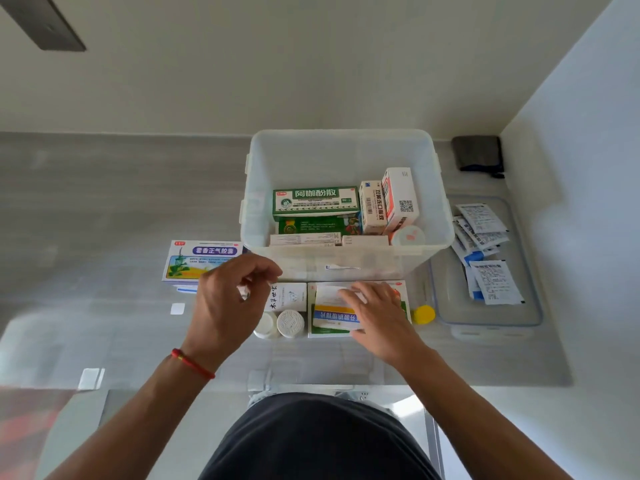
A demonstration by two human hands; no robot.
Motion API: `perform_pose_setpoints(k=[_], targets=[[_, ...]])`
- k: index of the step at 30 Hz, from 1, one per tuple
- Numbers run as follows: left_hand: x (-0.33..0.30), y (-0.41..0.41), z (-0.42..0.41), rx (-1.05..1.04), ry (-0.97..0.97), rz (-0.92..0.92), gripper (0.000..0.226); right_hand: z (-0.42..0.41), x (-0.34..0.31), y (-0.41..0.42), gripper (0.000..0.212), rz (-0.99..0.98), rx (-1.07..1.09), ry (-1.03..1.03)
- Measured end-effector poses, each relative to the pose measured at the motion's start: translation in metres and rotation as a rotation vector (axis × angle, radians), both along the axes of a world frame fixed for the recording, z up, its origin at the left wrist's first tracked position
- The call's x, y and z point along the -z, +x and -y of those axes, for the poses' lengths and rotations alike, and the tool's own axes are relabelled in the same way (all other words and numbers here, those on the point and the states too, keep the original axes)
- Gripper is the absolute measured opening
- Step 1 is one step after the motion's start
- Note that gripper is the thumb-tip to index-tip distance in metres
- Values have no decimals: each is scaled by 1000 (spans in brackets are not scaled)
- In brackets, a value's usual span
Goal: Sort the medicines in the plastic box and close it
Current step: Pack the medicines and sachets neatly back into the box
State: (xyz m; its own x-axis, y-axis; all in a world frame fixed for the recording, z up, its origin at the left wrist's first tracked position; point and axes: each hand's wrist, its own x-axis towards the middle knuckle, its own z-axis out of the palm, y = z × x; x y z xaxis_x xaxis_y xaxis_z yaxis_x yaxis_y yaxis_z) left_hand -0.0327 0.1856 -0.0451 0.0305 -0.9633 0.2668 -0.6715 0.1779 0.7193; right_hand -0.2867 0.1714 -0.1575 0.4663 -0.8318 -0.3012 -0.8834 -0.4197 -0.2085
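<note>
Right hand (377, 317) fingers (349, 296) on carton (332, 318); plastic box (346, 150) holds cartons.

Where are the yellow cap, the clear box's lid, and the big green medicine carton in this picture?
yellow cap (424, 314): head view, on its top.
lid (519, 318): head view, on its near rim, right of the box.
green carton (316, 199): head view, on its printed face, inside the box.
</note>
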Motion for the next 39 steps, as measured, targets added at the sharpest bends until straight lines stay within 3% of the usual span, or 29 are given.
perform_pose_setpoints(k=[6, 11, 14, 17, 20, 25, 30, 34, 39], targets=[[-21, -15, -5, 242, 50, 35, 22, 2, -94, -26, 67, 395, -7, 311], [-50, -23, 12, 429, 113, -72, 43, 29, -181, -31, 50, 590, -60, 213], [-60, -17, 35, 334, 47, -75, 36, 58, -201, -25, 51, 590, -81, 127], [-54, -7, 66, 191, 54, -91, 25, 90, -193, -6, 46, 516, -67, -58], [-37, 4, 91, 121, 59, 10, 24, 123, -171, 16, 36, 420, -79, -103], [-13, 5, 103, -111, -31, 85, 44, 171, -118, 40, 26, 288, 7, 21], [5, -4, 96, -132, -166, 139, 41, 191, -78, 66, 25, 204, 0, 45], [11, -3, 101, -163, -198, 140, 40, 194, -63, 73, 37, 234, 1, 253], [8, -4, 100, -160, -214, 43, 43, 195, -59, 54, 39, 218, 48, 270]])
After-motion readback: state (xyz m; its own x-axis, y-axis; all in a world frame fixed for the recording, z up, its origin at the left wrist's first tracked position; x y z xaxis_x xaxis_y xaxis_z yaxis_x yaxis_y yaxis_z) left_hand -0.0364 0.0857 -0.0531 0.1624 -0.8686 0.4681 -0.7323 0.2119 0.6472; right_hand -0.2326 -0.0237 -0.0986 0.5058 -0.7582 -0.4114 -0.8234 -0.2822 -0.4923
